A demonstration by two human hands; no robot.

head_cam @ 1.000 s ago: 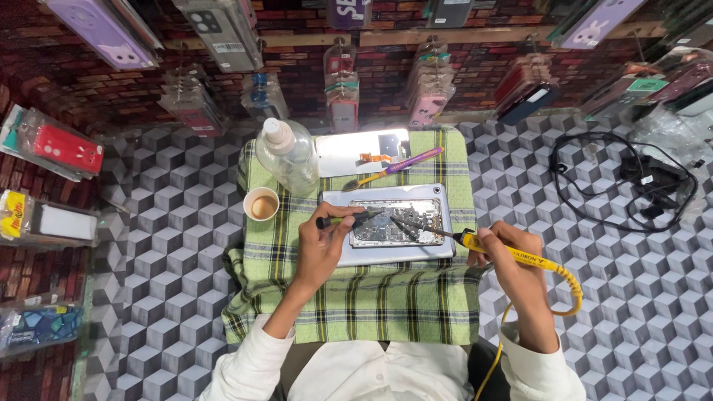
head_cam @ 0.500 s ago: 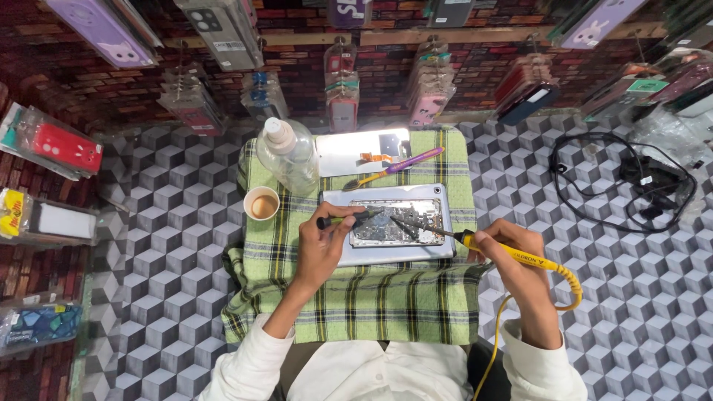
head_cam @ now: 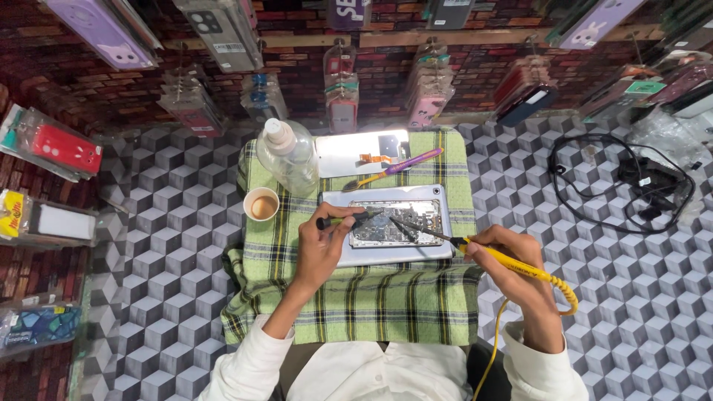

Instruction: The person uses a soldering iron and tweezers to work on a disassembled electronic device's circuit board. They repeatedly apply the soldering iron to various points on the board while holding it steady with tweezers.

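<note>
An opened phone (head_cam: 397, 223) with its inner boards showing lies on a white pad (head_cam: 386, 256) on a green plaid cloth (head_cam: 356, 297). My left hand (head_cam: 323, 249) grips a thin black-handled tool (head_cam: 349, 219) whose tip rests on the phone's left side. A yellow soldering iron (head_cam: 512, 263) sits in my right hand (head_cam: 512, 271), its metal tip reaching left onto the phone's middle. The iron's yellow cord loops behind my wrist and runs down past my sleeve.
A small paper cup of brown liquid (head_cam: 261, 204) and a clear plastic bottle (head_cam: 288, 156) stand at the cloth's left back. A phone back panel (head_cam: 360, 152) and a purple-yellow tool (head_cam: 394, 169) lie behind. Black cables (head_cam: 631, 182) lie at right. Packaged phone cases hang around.
The soldering iron's tip has slid left across the phone toward its middle. My left hand and its tool have stayed in place.
</note>
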